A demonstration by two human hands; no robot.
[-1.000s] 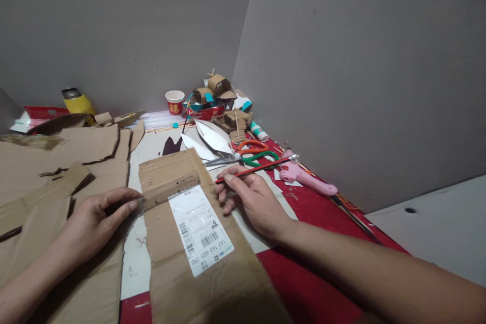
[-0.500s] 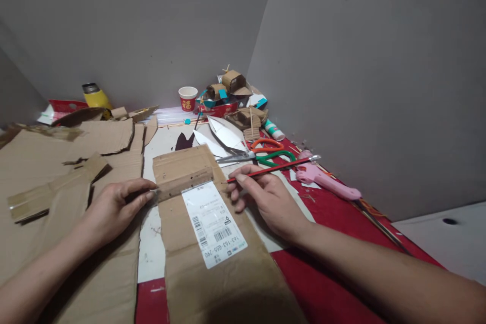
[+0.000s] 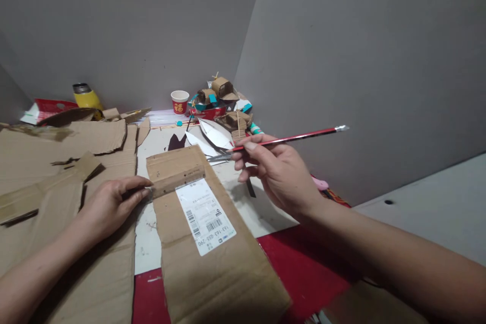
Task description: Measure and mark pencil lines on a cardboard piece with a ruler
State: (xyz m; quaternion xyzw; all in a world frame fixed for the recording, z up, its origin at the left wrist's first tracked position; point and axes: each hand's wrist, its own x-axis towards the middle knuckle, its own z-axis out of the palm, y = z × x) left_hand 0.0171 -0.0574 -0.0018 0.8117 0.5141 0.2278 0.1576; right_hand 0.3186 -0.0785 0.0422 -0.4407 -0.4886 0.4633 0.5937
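Note:
My left hand (image 3: 121, 200) is closed, thumb and fingertips pinching the left end of a narrow brown strip (image 3: 180, 182) with small dark print; I cannot tell its exact material. The strip lies across a long piece of cardboard (image 3: 224, 273), just above a white shipping label (image 3: 207, 220). In my right hand (image 3: 275, 172), a red and black pencil (image 3: 299, 137) is gripped between thumb and fingers, its eraser end pointing right. That hand is raised to the right of the cardboard, apart from it. Scissors blades (image 3: 220, 158) show behind its fingertips, their handles hidden.
Cardboard sheets and scraps (image 3: 102, 136) cover the left side. Along the back stand a yellow bottle (image 3: 87, 97), a paper cup (image 3: 179, 103) and small cardboard models (image 3: 222, 88). White boat-shaped pieces (image 3: 216, 133) lie before them. A pink tool (image 3: 320, 183) shows partly behind my right arm.
My right hand has lifted with the pencil up and right, away from the cardboard, now covering the scissors handles. My left hand keeps its pinch on the strip. The view has shifted slightly.

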